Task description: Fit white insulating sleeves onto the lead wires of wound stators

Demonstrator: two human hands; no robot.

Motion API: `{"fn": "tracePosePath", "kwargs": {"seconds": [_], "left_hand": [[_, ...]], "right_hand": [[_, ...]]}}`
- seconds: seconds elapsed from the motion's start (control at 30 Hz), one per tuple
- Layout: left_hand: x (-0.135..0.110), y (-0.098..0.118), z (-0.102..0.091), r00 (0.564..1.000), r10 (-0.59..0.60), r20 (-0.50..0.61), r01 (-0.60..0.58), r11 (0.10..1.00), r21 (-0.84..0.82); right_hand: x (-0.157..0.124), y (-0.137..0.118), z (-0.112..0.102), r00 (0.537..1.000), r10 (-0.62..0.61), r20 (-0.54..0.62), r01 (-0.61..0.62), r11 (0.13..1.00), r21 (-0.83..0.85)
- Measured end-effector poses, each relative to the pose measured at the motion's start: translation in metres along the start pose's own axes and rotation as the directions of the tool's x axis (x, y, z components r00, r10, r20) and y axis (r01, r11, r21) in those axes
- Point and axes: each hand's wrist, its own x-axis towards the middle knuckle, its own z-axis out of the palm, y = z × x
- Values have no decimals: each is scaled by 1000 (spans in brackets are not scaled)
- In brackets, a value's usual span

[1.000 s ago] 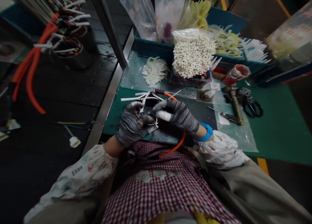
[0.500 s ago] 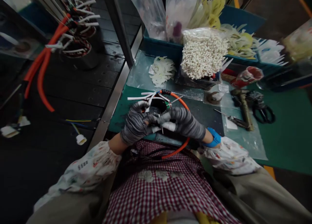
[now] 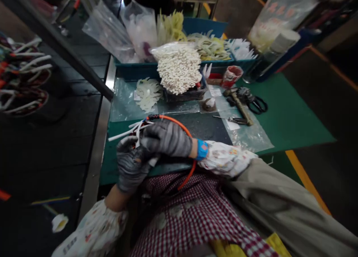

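Note:
A wire harness lies at the near left of the bench, its orange cable (image 3: 179, 124) curving round behind my right hand and down to my lap. White-sleeved wires (image 3: 123, 134) stick out of its end toward the left. My left hand (image 3: 130, 165), in a grey striped glove with pale fingertips, is closed around the harness below these wires. Over it bends my right hand (image 3: 167, 139), gloved alike, fingers curled in against the left hand at the wire bundle. What the right fingers pinch is hidden, and both hands are somewhat blurred.
A bag of small white beads (image 3: 179, 68) sits in front of a blue bin (image 3: 134, 69) of pale strips. Pale curved pieces (image 3: 148, 93) lie on plastic film. To the right are a hammer (image 3: 240, 106), scissors (image 3: 257, 105) and a red cup (image 3: 232, 75). A metal post (image 3: 64, 48) slants at left.
The view has swung right, so the bench appears farther left. My right hand has moved over the wire bundle, closer on top of my left hand, covering more of the harness.

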Motion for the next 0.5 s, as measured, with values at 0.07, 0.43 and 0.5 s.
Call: {"fn": "tracePosePath", "kwargs": {"seconds": [0.07, 0.43, 0.5], "left_hand": [[3, 7, -3, 994, 68, -84, -63, 996, 71], [-5, 17, -35, 804, -594, -5, 561, 762, -323], [8, 9, -29, 824, -557, 110, 557, 755, -346]], "right_hand": [[13, 5, -8, 997, -34, -70, 30, 998, -56], [-89, 153, -141, 593, 223, -774, -528, 833, -165], [-79, 168, -148, 613, 309, -728, -582, 799, -151]]}}
